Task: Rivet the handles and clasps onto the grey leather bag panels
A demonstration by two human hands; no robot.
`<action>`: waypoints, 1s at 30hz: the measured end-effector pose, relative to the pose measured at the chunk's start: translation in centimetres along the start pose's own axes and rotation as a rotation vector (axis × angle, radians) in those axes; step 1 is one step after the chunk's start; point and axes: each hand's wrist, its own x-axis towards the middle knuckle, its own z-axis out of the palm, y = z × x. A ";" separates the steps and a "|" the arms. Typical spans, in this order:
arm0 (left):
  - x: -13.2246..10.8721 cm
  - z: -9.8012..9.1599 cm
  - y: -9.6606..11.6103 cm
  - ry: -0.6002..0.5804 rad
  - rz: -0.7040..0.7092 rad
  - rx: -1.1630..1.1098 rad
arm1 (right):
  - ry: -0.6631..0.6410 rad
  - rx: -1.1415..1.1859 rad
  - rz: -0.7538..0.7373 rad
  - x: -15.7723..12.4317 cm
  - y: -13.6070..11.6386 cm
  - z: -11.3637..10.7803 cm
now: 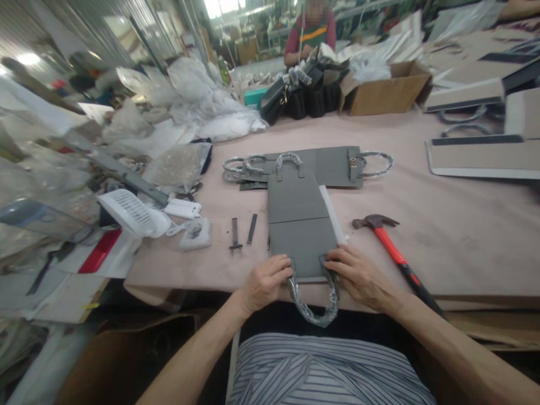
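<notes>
Tabletop, smooth and matt in a pinkish beige, spreads under the work. Crumpled clear plastic is heaped at its far left, cloudy and wrinkled, and a cardboard box with brown walls stands at the far side. Flat grey pieces lie crosswise beyond the hands, with looped handles at both ends. Overlapping their near edge, a long grey panel runs down to the front of the table: oblong, even in surface, crossed by one straight dark line, with a white sheet showing along its right side. A claw hammer, with a dark metal head and a red-and-black grip, slants to its right. Curved in a U and wrapped in shiny, wrinkled film, the near handle reaches past the table edge. Two narrow dark strips lie left of the panel. The panel's near end lies between the two hands: the left hand touches the left base of the near handle, fingers bent together, and the right hand has its fingertips on the right base. Both thumbs are largely hidden, so I cannot tell whether either hand is clamped on it or only resting there
</notes>
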 end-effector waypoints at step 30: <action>2.2 0.1 0.4 0.109 -0.505 0.040 | 0.242 0.149 0.286 -3.6 0.7 4.1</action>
